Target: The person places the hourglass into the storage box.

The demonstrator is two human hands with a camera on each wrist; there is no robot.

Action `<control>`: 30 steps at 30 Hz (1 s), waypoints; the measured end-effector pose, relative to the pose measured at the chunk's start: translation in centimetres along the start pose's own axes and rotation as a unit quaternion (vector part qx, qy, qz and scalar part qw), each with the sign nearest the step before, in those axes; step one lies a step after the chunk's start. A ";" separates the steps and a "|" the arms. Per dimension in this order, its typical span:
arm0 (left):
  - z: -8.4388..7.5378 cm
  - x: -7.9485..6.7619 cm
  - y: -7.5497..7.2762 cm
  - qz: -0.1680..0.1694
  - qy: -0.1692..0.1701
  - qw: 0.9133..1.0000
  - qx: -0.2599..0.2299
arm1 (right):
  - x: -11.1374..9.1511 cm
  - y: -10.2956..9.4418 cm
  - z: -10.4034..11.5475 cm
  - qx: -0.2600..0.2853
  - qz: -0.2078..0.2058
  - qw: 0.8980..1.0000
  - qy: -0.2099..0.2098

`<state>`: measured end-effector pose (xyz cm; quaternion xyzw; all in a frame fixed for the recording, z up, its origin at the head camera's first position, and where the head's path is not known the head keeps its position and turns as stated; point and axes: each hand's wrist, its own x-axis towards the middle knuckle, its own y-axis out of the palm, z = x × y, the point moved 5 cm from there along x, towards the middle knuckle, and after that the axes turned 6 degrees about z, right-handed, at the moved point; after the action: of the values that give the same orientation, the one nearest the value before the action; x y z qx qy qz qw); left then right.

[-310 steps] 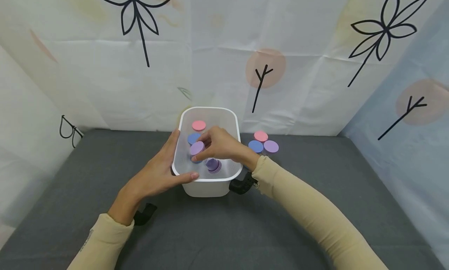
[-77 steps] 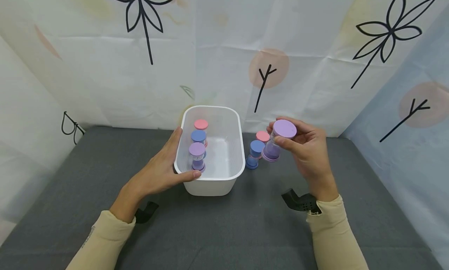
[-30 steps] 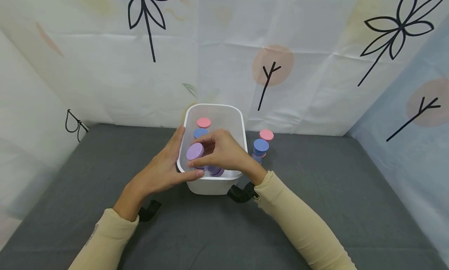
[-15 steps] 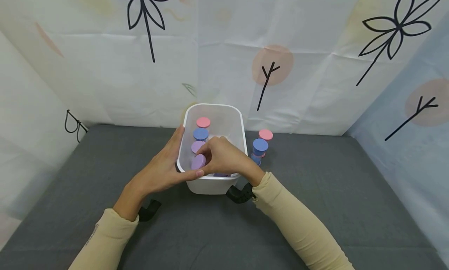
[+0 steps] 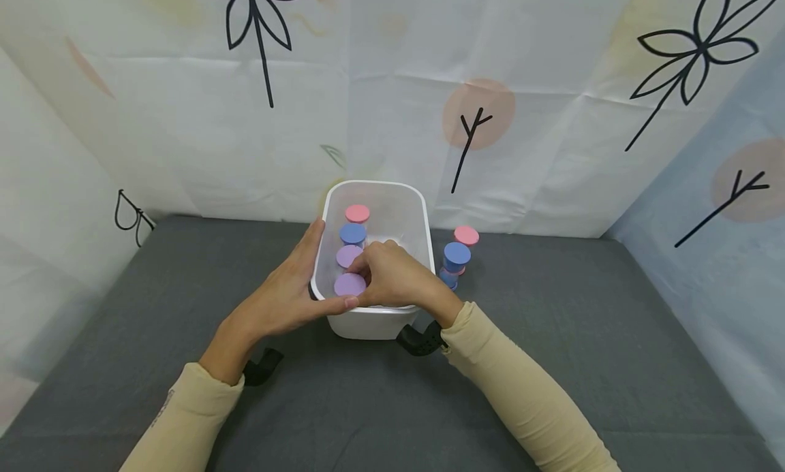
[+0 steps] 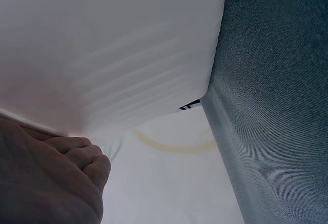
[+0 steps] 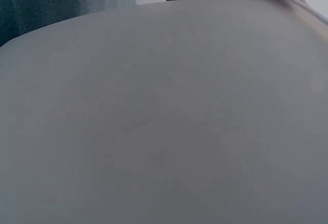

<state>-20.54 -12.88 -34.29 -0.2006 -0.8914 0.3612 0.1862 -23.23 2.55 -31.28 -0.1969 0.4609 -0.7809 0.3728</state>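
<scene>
In the head view my left hand (image 5: 279,281) holds the near left corner of a white plastic tub (image 5: 368,327). Its fingers lie along the outer wall and its thumb reaches over the front rim. Inside the tub, near the front, my right hand (image 5: 395,274) grips a purple sand timer (image 5: 350,285), seen cap up; its lower part is hidden. Behind it along the left wall stand a second purple timer (image 5: 347,255), a blue timer (image 5: 352,233) and a pink timer (image 5: 357,214). The left wrist view shows curled fingers (image 6: 84,157) against the tub's outside.
Just right of the tub, a blue sand timer (image 5: 456,255) and a pink one (image 5: 466,236) stand on the grey cloth (image 5: 552,308). A printed fabric backdrop (image 5: 392,104) rises behind the tub. The tub's wall fills most of the right wrist view.
My right hand has carried a purple sand timer from right of the tub into it. It has moved nearer the front, and the timer went from tilted to upright. My left hand stays on the tub.
</scene>
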 end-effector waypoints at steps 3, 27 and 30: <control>0.0 0.0 0.0 0.001 -0.004 1.000 -0.001 | 0.0 0.1 0.1 -0.002 0.001 1.000 0.001; 0.0 -0.1 0.0 0.003 -0.008 1.000 -0.003 | 0.2 0.4 0.7 -0.016 0.015 0.999 -0.026; 0.0 -0.1 0.1 0.005 -0.010 1.000 -0.003 | 0.3 0.4 0.7 -0.028 0.010 0.999 -0.028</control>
<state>-20.43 -12.93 -34.39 -0.2018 -0.8932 0.3615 0.1753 -22.77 1.79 -31.31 -0.2247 0.4742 -0.7581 0.3872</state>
